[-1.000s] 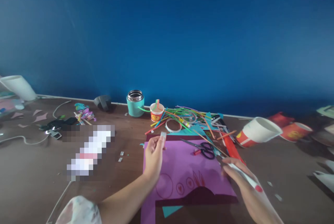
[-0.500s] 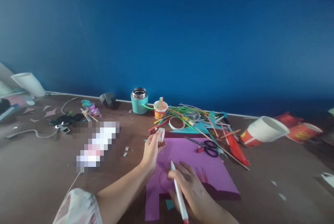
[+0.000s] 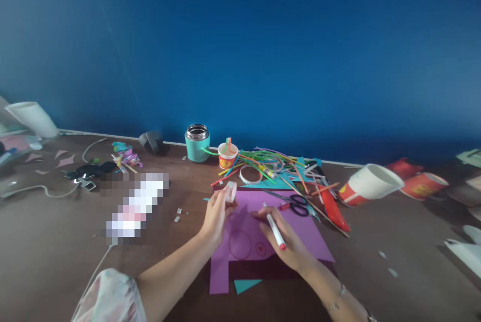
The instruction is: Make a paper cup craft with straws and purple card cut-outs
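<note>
Tape roll (image 3: 231, 192), small and whitish, sits pinched in the left hand (image 3: 217, 216), raised just above the near-left edge of the purple sheet (image 3: 296, 234); the blur makes it hard to say whether it is tape or some other small ring. Far left on the brown table (image 3: 56, 262) lie a tipped white cup (image 3: 32, 117), a cable (image 3: 41, 191) and paper scraps (image 3: 124, 155). Behind the left hand stand a teal jar (image 3: 197, 142) and a small red cup (image 3: 227, 155), with a second tape ring (image 3: 251, 175) beside a heap of coloured straws (image 3: 270, 164). The right hand (image 3: 286, 244) rests on the purple sheet, fingers closed round a white marker (image 3: 274, 231) with a red end, next to a drawn circle (image 3: 240, 244). Right of it lie scissors (image 3: 296, 205), then paper cups (image 3: 370, 183) on their sides.
</note>
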The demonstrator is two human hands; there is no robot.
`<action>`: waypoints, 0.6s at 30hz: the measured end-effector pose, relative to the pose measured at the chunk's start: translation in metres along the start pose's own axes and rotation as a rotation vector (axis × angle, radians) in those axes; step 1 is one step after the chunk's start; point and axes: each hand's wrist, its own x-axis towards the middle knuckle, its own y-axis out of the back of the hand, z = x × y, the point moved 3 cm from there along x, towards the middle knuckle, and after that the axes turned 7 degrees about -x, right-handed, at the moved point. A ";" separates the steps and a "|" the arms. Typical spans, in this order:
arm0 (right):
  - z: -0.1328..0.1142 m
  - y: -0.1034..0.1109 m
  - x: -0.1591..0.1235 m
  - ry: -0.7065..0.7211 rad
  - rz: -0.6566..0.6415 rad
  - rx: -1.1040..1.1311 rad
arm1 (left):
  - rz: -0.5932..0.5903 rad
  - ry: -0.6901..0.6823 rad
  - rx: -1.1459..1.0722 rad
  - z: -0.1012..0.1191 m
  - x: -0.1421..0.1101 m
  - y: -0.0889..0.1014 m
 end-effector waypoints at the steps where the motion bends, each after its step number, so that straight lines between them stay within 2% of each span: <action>1: 0.001 0.002 0.002 -0.008 0.011 0.029 | -0.011 0.008 -0.019 -0.001 0.000 0.000; 6: -0.012 0.004 0.004 -0.126 0.175 0.107 | -0.081 0.024 -0.102 -0.003 0.004 0.005; 11: -0.028 -0.019 0.002 -0.120 0.077 0.178 | -0.112 0.049 -0.109 -0.002 0.003 0.007; 18: -0.019 -0.038 0.001 -0.142 0.049 0.236 | -0.190 -0.020 -0.137 -0.002 0.002 0.006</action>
